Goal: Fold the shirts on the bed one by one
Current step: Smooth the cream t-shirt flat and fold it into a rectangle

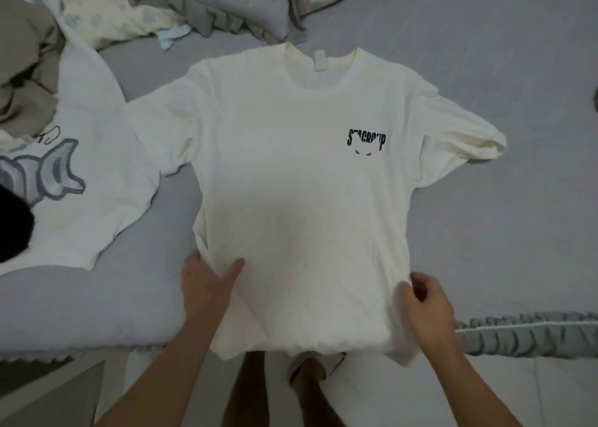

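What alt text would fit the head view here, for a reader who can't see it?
A person's left hand and right hand grip the lower sides of a cream T-shirt with a small black chest logo, spread face-up on a grey bed. Another white printed shirt lies to its left, pillows beyond.

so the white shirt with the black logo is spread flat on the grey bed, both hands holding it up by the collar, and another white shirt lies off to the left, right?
Not quite. The hands grip the white shirt near its bottom hem, not the collar: the left hand and right hand each hold a lower side, as the head view shows. The rest holds: it lies spread on the grey bed, and another white shirt lies to the left.
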Motion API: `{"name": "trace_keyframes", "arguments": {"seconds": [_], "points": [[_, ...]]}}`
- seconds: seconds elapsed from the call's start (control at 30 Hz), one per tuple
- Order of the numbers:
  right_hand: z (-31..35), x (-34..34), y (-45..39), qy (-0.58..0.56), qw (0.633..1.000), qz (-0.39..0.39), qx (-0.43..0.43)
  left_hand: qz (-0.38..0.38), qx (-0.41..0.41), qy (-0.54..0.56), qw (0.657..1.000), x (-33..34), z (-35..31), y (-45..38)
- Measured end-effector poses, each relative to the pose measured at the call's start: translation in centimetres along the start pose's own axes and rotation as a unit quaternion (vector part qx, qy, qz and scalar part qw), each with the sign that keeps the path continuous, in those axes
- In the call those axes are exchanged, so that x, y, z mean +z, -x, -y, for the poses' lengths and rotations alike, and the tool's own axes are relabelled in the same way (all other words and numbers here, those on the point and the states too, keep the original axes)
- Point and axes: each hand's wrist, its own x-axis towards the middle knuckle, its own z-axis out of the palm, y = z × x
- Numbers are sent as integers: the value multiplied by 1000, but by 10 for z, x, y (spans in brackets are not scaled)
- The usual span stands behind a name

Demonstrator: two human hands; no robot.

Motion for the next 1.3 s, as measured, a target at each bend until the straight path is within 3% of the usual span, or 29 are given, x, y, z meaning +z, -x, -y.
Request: {"name": "trace_keyframes", "arguments": {"seconds": [0.13,0.3,0.43,0.53,0.67,0.77,0.87,1.0,1.1,1.17,1.23,1.3], "points": [[36,12,-42,-17,999,40,26,-3,-20,28,999,-4,-10,-17],[28,5,-54,-9,998,-23,63,-35,-115,30,992,-36,32,-21],[12,3,-51,21,992,-16,125,-41,-180,4,983,-59,56,-35],[24,7,-57,-19,989,-36,140,-61,-125,18,990,-63,41,-60],[56,16,-78,-32,990,-68,115,33,-19,39,998,-53,-5,-95],[73,13,-97,13,990,-89,107,40,-1,92,995,-53,-39,-122],[75,7,-109,49,980,-122,153,-24,-14,99,995,-67,-54,-154],[86,14,-116,47,964,-152,214,11,-107,164,981,-86,-60,-181],[122,54,-110,61,914,-282,285,39,-154,285,945,-100,-78,-198],[148,79,-92,151,915,-284,243,35,-175,351,919,-108,-97,-214],[159,93,-73,204,956,-172,119,20,-217,401,890,-113,-114,-232],[174,106,-56,207,973,-93,37,45,-271,428,861,-115,-126,-249]]}}
